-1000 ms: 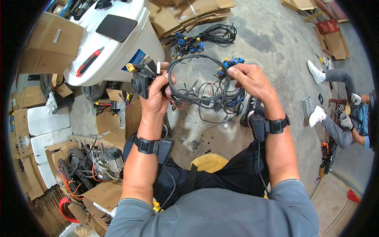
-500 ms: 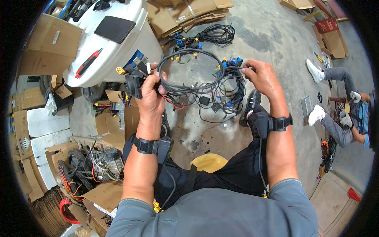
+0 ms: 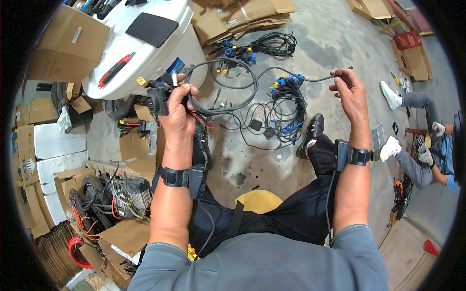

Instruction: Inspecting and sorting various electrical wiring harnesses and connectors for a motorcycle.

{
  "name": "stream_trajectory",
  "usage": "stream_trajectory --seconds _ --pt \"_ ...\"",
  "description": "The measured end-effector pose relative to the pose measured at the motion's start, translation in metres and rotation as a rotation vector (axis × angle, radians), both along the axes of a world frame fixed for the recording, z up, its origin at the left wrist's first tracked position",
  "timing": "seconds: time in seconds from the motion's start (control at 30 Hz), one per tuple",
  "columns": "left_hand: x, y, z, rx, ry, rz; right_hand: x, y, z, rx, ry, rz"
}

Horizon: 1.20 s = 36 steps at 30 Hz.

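Note:
My left hand (image 3: 180,112) is closed round a loosely coiled black cable (image 3: 255,82). The same fist has a bundle of wire ends, with a yellow plug (image 3: 141,82), a white plug and a black ribbed connector block (image 3: 157,102) sticking out on its left. My right hand (image 3: 351,97) is raised at the right, its fingertips on the cable's free end. Between both hands the cable runs slack above the floor. Beneath it lies a tangled harness (image 3: 291,104) of black wires with blue and yellow connectors. Part of the left grip is hidden by the fingers.
A second cable bundle (image 3: 272,46) lies farther off, near flattened cardboard (image 3: 242,17). At left, a white bin (image 3: 109,58) bears a phone (image 3: 152,29) and a red-black cutter (image 3: 115,70). A motor (image 3: 135,194) sits lower left. Another gloved person (image 3: 427,155) works at far right.
My right hand has moved right and slightly up, drawing the cable's free end out from the coil. The coil in my left hand is smaller and looser.

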State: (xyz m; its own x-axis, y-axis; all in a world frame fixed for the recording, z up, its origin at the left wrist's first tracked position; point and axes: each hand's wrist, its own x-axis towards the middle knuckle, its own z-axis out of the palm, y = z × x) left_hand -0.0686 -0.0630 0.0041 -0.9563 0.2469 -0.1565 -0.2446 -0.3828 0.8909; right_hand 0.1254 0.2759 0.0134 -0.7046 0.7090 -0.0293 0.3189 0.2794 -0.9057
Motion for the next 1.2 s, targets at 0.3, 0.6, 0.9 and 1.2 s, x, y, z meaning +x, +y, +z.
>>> stream_trajectory --seconds 0.3,0.6,0.9,1.2 --pt "0.019 0.02 0.005 -0.117 0.022 -0.087 -0.022 -0.034 -0.003 0.07 0.225 0.129" --pt "0.022 0.024 0.008 0.003 0.016 -0.189 -0.035 -0.066 -0.015 0.16 0.129 0.328" --pt "0.029 0.024 0.005 0.202 0.003 -0.319 -0.042 -0.087 -0.009 -0.517 0.087 0.343" --pt "0.044 0.033 0.005 -0.015 0.044 -0.43 -0.047 -0.102 -0.005 -0.8 0.243 0.359"
